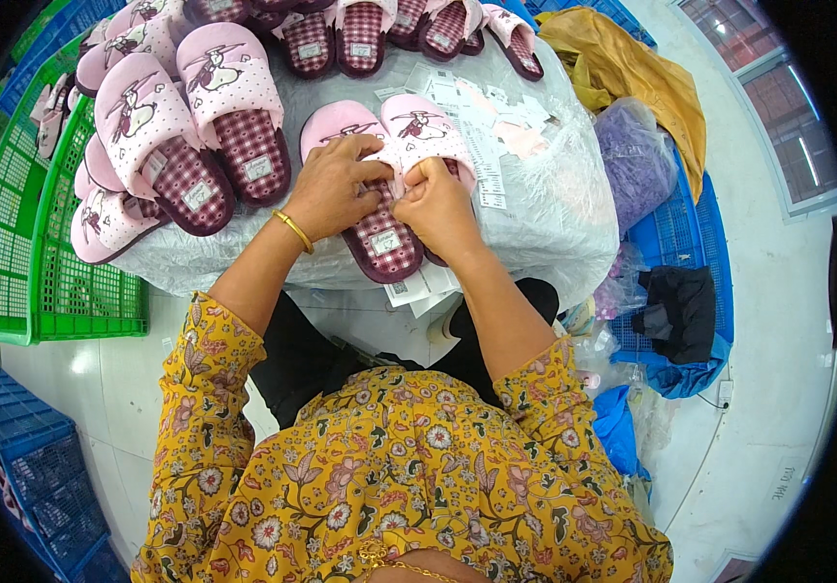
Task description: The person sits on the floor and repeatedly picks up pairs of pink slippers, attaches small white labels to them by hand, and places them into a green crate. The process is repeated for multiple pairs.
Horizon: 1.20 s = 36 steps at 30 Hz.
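Note:
A pair of pink slippers lies side by side on the plastic-wrapped table in front of me, toes pointing away. The left slipper (381, 238) shows a maroon plaid insole with a small white label. The right slipper (428, 126) has a pink dotted upper with a stitched figure, and its heel is mostly behind my right hand. My left hand (341, 189) has its fingers curled over the opening edge of the left slipper. Beside it, my right hand (438, 206) is closed in a pinch where the two uppers meet. Whatever sits between its fingertips is hidden.
More pink slippers (234, 87) stand in stacked pairs at the left and along the far edge. Printed paper slips (487, 165) lie on the wrapped table (564, 223) to the right. Green crates (88, 306) stand left, a blue crate (715, 233) right.

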### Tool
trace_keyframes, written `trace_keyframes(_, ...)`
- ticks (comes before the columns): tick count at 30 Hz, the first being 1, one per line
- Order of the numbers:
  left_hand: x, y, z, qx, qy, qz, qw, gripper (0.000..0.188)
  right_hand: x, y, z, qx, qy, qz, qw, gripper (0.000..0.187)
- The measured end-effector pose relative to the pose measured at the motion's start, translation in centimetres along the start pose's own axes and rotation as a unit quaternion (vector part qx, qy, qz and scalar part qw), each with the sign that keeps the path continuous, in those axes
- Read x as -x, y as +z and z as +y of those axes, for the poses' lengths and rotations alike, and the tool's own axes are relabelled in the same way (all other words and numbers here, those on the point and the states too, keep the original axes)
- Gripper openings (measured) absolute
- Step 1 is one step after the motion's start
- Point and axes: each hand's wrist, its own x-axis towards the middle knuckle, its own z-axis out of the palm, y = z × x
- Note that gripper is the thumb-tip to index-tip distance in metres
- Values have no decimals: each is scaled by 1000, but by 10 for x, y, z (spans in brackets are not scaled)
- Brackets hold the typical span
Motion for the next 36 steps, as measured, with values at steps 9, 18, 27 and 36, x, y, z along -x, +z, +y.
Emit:
trace_keyframes(9, -20, 1, -4, -39, 43, -35, 998, 12, 1, 9, 1, 41, -45, 83, 995, 29)
trace_keyframes(18, -35, -5, -12, -92, 101, -114, 984, 11, -2, -5, 25, -144, -28, -14, 989, 27)
trace_keyframes(27, -25, -8, -4, -15, 39, -72, 997, 8, 108, -58, 33, 119, -217, 16, 969, 38)
trace_keyframes(36, -22, -7, -5, -20, 65, -46, 997, 7, 120, -22, 66, 254, -233, 198, 918, 29)
